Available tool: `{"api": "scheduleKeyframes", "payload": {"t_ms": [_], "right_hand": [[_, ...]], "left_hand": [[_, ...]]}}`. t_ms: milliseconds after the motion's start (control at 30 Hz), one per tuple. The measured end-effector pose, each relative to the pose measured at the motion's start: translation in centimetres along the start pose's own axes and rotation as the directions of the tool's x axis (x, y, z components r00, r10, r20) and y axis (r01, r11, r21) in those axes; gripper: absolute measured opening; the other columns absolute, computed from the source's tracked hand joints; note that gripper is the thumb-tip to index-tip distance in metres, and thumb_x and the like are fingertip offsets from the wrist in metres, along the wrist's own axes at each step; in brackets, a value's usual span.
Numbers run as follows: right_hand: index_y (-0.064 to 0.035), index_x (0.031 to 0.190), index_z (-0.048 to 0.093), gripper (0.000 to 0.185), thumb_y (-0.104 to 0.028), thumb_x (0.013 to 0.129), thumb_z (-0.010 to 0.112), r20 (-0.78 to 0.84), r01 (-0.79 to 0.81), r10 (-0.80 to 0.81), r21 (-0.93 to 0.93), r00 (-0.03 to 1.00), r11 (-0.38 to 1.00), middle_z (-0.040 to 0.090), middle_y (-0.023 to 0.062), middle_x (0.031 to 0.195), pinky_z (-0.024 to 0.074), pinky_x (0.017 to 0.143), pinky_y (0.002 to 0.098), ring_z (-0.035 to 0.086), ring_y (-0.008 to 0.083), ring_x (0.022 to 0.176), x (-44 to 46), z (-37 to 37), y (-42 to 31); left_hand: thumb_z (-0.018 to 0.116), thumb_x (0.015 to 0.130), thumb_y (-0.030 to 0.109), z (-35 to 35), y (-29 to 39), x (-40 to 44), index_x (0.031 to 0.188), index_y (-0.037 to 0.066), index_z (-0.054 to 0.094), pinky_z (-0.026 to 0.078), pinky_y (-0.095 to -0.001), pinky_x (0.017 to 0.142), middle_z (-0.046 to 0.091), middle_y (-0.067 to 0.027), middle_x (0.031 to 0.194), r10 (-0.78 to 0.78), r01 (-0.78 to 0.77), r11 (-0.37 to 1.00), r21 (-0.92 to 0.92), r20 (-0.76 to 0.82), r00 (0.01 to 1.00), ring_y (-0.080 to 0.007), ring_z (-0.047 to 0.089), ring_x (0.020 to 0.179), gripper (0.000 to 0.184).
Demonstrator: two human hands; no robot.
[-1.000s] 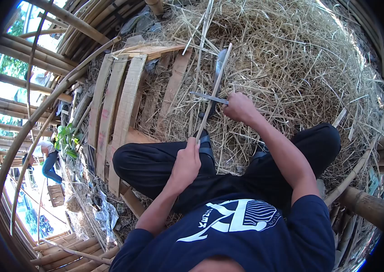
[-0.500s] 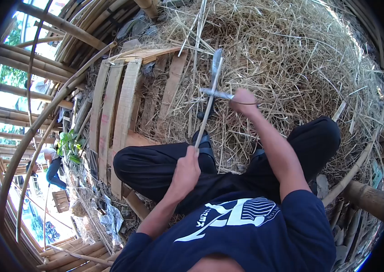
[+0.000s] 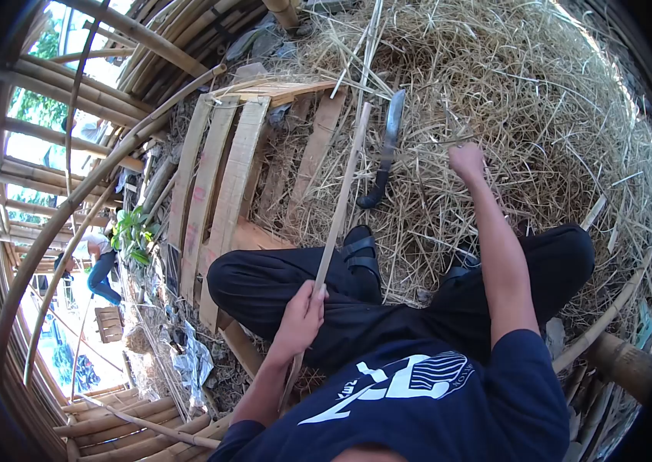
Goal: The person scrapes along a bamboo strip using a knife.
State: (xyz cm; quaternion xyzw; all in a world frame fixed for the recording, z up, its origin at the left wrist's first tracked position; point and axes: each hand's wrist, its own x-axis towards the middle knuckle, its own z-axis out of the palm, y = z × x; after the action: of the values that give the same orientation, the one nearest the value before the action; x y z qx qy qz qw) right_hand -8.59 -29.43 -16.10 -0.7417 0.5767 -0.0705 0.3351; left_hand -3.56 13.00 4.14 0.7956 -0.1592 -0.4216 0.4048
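Grip of the left hand (image 3: 300,319) is closed around the wooden strip (image 3: 344,196), low on its length, which seems meant to steady it while the far end slants out free over the straw (image 3: 549,138). Farther out, the right hand (image 3: 468,162) is fisted round a knife (image 3: 438,144), blurred blade pointing left, seemingly apart from the strip; a machete (image 3: 393,127) lies just beside, perhaps for easy reach.

A leafy green plant (image 3: 133,233) shows left of a slatted wooden pallet (image 3: 240,158) edged by straw (image 3: 565,131)
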Motion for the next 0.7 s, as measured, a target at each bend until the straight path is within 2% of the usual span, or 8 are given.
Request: {"api": "scheduleKeyframes", "payload": {"t_ms": [100, 167, 233, 300, 367, 500, 567, 700], "right_hand": [[0.0090, 0.084, 0.064, 0.037, -0.027, 0.078, 0.057, -0.007, -0.075, 0.081, 0.295, 0.997, 0.953, 0.067, 0.0231, 0.079, 0.0526, 0.065, 0.0406, 0.067, 0.0316, 0.072, -1.5, -0.3, -3.2], [0.0101, 0.082, 0.063, 0.037, -0.026, 0.078, 0.058, 0.225, -0.141, 0.055, 0.386, 0.973, 0.912, 0.065, 0.0217, 0.073, 0.0519, 0.061, 0.0406, 0.065, 0.0292, 0.063, -3.1, -2.3, -4.7], [0.0100, 0.082, 0.063, 0.035, -0.024, 0.078, 0.059, 0.172, -0.021, -0.006, 0.152, 0.985, 0.988, 0.064, 0.0192, 0.070, 0.0507, 0.060, 0.0399, 0.064, 0.0269, 0.062, -5.3, -3.8, -6.6], [0.0064, 0.089, 0.067, 0.036, -0.028, 0.080, 0.057, 0.376, 0.256, -0.189, -0.135, 0.907, 0.957, 0.066, 0.0266, 0.087, 0.0506, 0.079, 0.0426, 0.067, 0.0360, 0.085, -8.4, -5.8, -8.5], [0.0054, 0.087, 0.067, 0.045, -0.039, 0.084, 0.059, 0.444, 0.399, -0.357, -0.001, 0.822, 0.917, 0.066, 0.0252, 0.084, 0.0509, 0.074, 0.0414, 0.067, 0.0347, 0.080, -10.6, -7.2, -10.0], [0.0042, 0.082, 0.066, 0.057, -0.052, 0.085, 0.060, 0.421, 0.374, -0.463, 0.280, 0.780, 0.884, 0.064, 0.0195, 0.073, 0.0492, 0.065, 0.0390, 0.064, 0.0291, 0.067, -11.6, -7.0, -12.3], [0.0026, 0.078, 0.066, 0.064, -0.061, 0.084, 0.058, 0.475, 0.189, -0.356, 0.363, 0.805, 0.912, 0.056, 0.0112, 0.061, 0.0448, 0.056, 0.0357, 0.056, 0.0215, 0.056, -10.7, -6.3, -12.8], [-0.0017, 0.068, 0.062, 0.043, -0.041, 0.085, 0.068, 0.504, -0.046, -0.327, 0.595, 0.799, 0.802, 0.050, 0.0010, 0.054, 0.0333, 0.044, 0.0297, 0.044, 0.0115, 0.045, -10.2, -7.4, -12.2]], "left_hand": [[0.038, 0.103, 0.022, -0.2, 2.6, 1.9, 0.098, 0.009, 0.044, 0.020, -0.0181, 0.035, 0.030, 0.0059, 0.060, -0.104, 0.129, 0.954, -0.271, 0.103, 0.989, -0.0008, 0.024, 0.041, 0.015], [0.038, 0.103, 0.025, -0.7, 3.1, 2.9, 0.099, 0.009, 0.044, 0.019, -0.0183, 0.034, 0.030, 0.0052, 0.060, -0.078, 0.128, 0.915, -0.383, 0.145, 0.986, -0.0013, 0.023, 0.039, 0.017], [0.039, 0.103, 0.025, -0.9, 3.5, 4.1, 0.099, 0.009, 0.044, 0.020, -0.0186, 0.034, 0.029, 0.0049, 0.060, -0.065, 0.116, 0.911, -0.396, 0.140, 0.988, -0.0018, 0.023, 0.038, 0.018], [0.040, 0.103, 0.025, -1.2, 3.7, 5.2, 0.099, 0.009, 0.044, 0.020, -0.0193, 0.034, 0.029, 0.0046, 0.060, -0.083, 0.159, 0.886, -0.435, 0.189, 0.978, -0.0025, 0.023, 0.038, 0.017], [0.039, 0.103, 0.025, -1.0, 4.1, 6.1, 0.099, 0.009, 0.044, 0.021, -0.0197, 0.033, 0.029, 0.0044, 0.060, -0.070, 0.163, 0.875, -0.455, 0.214, 0.974, -0.0032, 0.023, 0.038, 0.017], [0.037, 0.103, 0.027, -0.1, 5.3, 6.5, 0.100, 0.008, 0.044, 0.022, -0.0197, 0.033, 0.031, 0.0040, 0.060, -0.022, 0.160, 0.860, -0.485, 0.277, 0.961, -0.0038, 0.024, 0.036, 0.020], [0.036, 0.104, 0.026, 0.6, 5.8, 6.5, 0.099, 0.008, 0.044, 0.023, -0.0197, 0.033, 0.032, 0.0037, 0.059, -0.007, 0.186, 0.872, -0.453, 0.368, 0.930, -0.0039, 0.026, 0.036, 0.020], [0.036, 0.103, 0.026, 1.4, 6.2, 6.9, 0.098, 0.007, 0.044, 0.030, -0.0198, 0.035, 0.036, 0.0028, 0.059, -0.008, 0.224, 0.899, -0.376, 0.498, 0.867, -0.0054, 0.032, 0.036, 0.021]]}}
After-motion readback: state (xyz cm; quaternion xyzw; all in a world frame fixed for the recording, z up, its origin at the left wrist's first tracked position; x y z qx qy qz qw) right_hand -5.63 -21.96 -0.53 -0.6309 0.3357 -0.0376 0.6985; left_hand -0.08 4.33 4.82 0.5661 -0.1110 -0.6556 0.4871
